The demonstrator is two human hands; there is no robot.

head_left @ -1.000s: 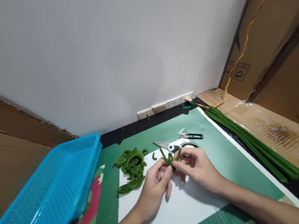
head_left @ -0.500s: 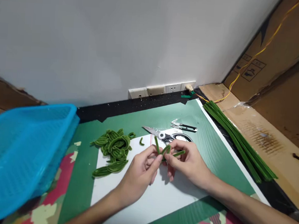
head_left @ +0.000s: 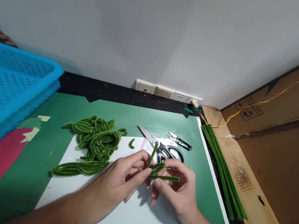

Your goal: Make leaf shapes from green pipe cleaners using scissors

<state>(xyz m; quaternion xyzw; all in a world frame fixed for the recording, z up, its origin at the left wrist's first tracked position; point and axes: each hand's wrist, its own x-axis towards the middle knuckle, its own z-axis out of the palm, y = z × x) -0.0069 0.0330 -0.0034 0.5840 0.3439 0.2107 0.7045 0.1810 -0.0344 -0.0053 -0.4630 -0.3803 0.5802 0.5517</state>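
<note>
The green surface [head_left: 138,119] is crowded, and I judge most of the risk comes from that. The blue basket [head_left: 16,78] sits well off to the left and is no threat. The white sheet [head_left: 142,214] under the forearms looks loose, so a dragged wrist could shift it and everything lying on it. The bundle of long stems [head_left: 221,164] lies along the right edge, clear of the hands. The pile of folded green pieces [head_left: 96,139] is near the left hand [head_left: 116,184]; a dropped piece would likely land among them and be hard to pick out. The scissors [head_left: 162,150] lie just behind the fingers with the blades parted, so a knuckle pushed forward could meet an edge; the snips [head_left: 180,141] rest just beyond them.

Both hands hold one fuzzy green stem [head_left: 158,169] above the sheet, in front of the scissors. The left grip is closed, thumb and forefinger pinched on its bent middle. The right hand [head_left: 179,192] is closed on it too, its fingers around the loop and the straight end, which points right. One end stands up free. If either pinch eases, the bend may spring open, and the cut tip could prick a finger
</note>
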